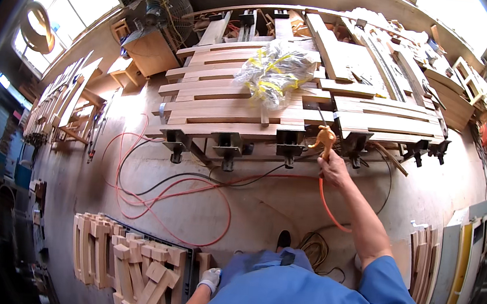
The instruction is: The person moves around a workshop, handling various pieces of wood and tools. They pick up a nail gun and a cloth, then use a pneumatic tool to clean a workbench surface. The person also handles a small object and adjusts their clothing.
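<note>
My bare right hand (334,168) reaches forward, closed around an orange air blow gun (325,139). Its thin nozzle points away from me over the near edge of the wooden slats (231,95), and a red-orange hose (326,204) hangs from its lower end. Low at my side, my left hand (210,279) wears a white glove. It is nearest a stack of notched wooden frame pieces (144,271); its fingers are too small and partly hidden to make out. On the slats lies a crumpled clear plastic sheet (277,73) with yellow strips.
Black metal clamps (228,149) line the near side of the bench. Red hose (216,187) and black cable loop across the floor before me. A coiled cable (314,250) lies near my foot. Wooden boards (422,263) stand to the right; a large fan (169,13) is far left.
</note>
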Available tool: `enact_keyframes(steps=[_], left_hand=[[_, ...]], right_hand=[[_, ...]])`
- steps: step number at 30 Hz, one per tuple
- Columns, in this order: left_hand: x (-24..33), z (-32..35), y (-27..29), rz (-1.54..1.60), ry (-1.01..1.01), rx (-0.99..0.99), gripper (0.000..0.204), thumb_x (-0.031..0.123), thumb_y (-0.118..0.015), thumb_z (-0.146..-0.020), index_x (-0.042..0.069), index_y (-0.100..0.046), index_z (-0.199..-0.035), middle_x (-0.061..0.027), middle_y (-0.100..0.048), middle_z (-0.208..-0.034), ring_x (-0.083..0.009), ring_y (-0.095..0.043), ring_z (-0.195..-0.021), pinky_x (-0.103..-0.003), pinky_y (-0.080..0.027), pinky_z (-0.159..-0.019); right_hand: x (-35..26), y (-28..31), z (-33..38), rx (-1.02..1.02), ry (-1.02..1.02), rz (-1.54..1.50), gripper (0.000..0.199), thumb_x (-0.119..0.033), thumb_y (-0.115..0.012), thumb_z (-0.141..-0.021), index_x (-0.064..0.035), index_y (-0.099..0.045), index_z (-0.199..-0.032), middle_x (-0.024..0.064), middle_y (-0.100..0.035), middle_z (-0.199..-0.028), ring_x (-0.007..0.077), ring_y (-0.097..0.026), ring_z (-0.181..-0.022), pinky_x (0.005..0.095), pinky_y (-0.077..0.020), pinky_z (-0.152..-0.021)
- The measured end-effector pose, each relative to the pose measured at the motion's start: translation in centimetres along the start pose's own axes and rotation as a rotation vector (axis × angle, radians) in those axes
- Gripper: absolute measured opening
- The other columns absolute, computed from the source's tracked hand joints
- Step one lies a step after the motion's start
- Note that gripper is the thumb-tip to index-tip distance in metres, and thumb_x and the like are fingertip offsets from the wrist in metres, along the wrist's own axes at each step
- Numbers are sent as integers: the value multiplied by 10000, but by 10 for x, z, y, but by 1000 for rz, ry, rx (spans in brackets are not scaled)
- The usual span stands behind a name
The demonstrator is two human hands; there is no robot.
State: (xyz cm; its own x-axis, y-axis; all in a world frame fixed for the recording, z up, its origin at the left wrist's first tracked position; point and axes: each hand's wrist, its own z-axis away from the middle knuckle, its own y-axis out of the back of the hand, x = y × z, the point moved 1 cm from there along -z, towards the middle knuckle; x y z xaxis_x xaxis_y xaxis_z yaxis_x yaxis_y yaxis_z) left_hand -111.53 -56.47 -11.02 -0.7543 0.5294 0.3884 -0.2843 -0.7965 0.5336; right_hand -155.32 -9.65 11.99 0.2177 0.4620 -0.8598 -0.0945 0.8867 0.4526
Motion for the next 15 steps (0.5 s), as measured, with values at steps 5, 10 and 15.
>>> enact_keyframes(steps=[5, 10, 15], left_hand=[[65, 62, 14, 162, 156, 56, 313, 301, -671, -966, 90, -745, -1185, -79, -764, -1111, -210, -713, -1006, -354, -535, -877], [121, 98, 31, 60, 215, 92, 398, 377, -643, -939, 92, -738, -1200, -135, -726, -1211, -297, -678, -1149, -364, -489, -1030], [135, 79, 38, -192, -182, 168, 495, 404, -605, -949, 120, -626, -1354, -165, -642, -1345, -351, -585, -1267, -449, -433, -1091]], right_hand=[[6, -48, -42, -41, 34, -16, 214, -173, -645, -985, -8, -543, -1075, 127, -657, -846, 202, -714, -680, 378, -604, -600], [18, -80, -62, 31, 101, 222, 265, -247, -681, -921, -46, -602, -1075, 254, -718, -950, 444, -691, -947, 517, -561, -877], [26, -107, -56, 106, -63, 662, 249, -260, -625, -927, -44, -625, -1050, 239, -730, -999, 424, -716, -953, 526, -580, -835]])
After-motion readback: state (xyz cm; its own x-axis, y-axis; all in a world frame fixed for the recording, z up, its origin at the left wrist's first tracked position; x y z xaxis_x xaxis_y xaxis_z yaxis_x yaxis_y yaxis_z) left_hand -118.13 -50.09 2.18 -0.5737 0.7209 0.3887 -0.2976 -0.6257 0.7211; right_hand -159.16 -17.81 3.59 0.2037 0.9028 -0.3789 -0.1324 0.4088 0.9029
